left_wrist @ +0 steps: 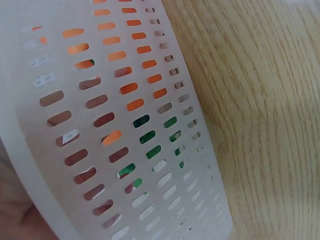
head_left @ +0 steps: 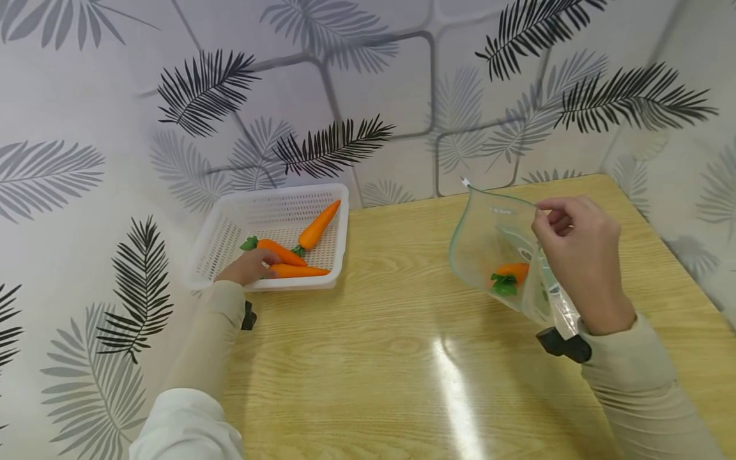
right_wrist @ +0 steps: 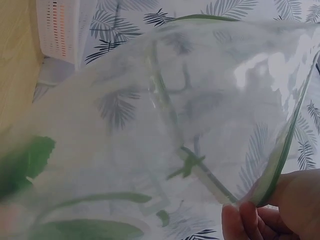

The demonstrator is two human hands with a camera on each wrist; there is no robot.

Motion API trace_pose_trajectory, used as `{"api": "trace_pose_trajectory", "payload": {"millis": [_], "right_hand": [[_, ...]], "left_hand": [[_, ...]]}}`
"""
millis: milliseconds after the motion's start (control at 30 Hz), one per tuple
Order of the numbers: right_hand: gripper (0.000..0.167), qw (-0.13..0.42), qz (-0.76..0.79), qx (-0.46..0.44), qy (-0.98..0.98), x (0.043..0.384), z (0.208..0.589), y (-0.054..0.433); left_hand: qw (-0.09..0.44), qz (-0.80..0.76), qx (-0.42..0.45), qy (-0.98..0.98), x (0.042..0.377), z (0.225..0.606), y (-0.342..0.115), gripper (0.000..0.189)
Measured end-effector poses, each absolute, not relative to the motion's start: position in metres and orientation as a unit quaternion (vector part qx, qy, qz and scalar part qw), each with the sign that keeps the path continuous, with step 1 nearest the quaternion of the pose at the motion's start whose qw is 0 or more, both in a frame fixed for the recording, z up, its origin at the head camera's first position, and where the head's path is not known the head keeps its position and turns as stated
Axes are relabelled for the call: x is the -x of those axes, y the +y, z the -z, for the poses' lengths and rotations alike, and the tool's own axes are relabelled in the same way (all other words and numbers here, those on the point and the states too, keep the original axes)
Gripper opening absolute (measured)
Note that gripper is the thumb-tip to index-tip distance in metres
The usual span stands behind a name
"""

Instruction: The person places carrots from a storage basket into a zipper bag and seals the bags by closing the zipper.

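My left hand [head_left: 244,267] reaches over the near left rim into a white perforated basket [head_left: 343,246]. Its curled fingers are on the top end of the nearest carrot [head_left: 300,271], whose leaves the hand hides in the head view. Two more orange carrots lie behind it: one carrot [head_left: 278,251] beside the fingers, another carrot [head_left: 319,225] slanting toward the back corner. My right hand [head_left: 583,252] pinches the upper edge of a clear zip bag [head_left: 480,239] and keeps its mouth apart. Inside the bag is a carrot [head_left: 514,273] with green leaves [head_left: 505,284].
Both containers are on a light wood table [head_left: 368,358], the basket at the back left, the bag at the right. A wall with a leaf pattern [head_left: 336,150] rises right behind. In the left wrist view the slotted basket wall [left_wrist: 107,120] covers most of the hand.
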State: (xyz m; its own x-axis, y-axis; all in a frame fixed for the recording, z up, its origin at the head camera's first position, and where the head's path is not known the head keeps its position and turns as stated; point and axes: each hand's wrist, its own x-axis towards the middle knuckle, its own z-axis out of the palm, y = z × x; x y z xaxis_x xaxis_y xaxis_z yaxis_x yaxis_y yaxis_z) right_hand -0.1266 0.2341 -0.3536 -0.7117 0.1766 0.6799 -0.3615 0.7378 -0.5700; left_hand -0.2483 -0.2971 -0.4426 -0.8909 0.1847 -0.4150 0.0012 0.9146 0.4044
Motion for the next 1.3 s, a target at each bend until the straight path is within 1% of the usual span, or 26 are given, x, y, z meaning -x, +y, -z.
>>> {"api": "trace_pose_trajectory", "payload": {"millis": [167, 267, 433, 567, 633, 733, 867, 1067, 1300], "right_hand": [[0.018, 0.373, -0.354, -0.055, -0.856, 0.127, 0.354, 0.233], [0.018, 0.372, -0.351, -0.055, -0.858, 0.127, 0.354, 0.233], [0.018, 0.372, -0.350, -0.056, -0.858, 0.127, 0.354, 0.232], [0.018, 0.373, -0.349, -0.057, -0.858, 0.128, 0.354, 0.232], [0.018, 0.373, -0.349, -0.058, -0.858, 0.128, 0.354, 0.232], [0.018, 0.374, -0.348, -0.058, -0.858, 0.127, 0.355, 0.233], [0.018, 0.375, -0.348, -0.055, -0.857, 0.127, 0.356, 0.234], [0.018, 0.375, -0.349, -0.055, -0.857, 0.128, 0.357, 0.234], [0.018, 0.374, -0.347, -0.058, -0.858, 0.128, 0.358, 0.234]], "left_hand": [[0.235, -0.215, -0.033, 0.947, 0.249, 0.449, -0.300, 0.031], [0.247, -0.202, -0.020, 0.948, 0.250, 0.451, -0.303, 0.030], [0.268, -0.183, -0.014, 0.946, 0.252, 0.452, -0.304, 0.033], [0.273, -0.172, -0.012, 0.946, 0.254, 0.453, -0.305, 0.032], [0.275, -0.179, -0.020, 0.945, 0.256, 0.453, -0.304, 0.035], [0.265, -0.197, -0.038, 0.943, 0.258, 0.453, -0.303, 0.039], [0.239, -0.219, -0.062, 0.944, 0.261, 0.450, -0.303, 0.050], [0.204, -0.208, -0.084, 0.953, 0.261, 0.448, -0.307, 0.068], [0.153, -0.276, -0.100, 0.944, 0.253, 0.437, -0.301, 0.062]]}}
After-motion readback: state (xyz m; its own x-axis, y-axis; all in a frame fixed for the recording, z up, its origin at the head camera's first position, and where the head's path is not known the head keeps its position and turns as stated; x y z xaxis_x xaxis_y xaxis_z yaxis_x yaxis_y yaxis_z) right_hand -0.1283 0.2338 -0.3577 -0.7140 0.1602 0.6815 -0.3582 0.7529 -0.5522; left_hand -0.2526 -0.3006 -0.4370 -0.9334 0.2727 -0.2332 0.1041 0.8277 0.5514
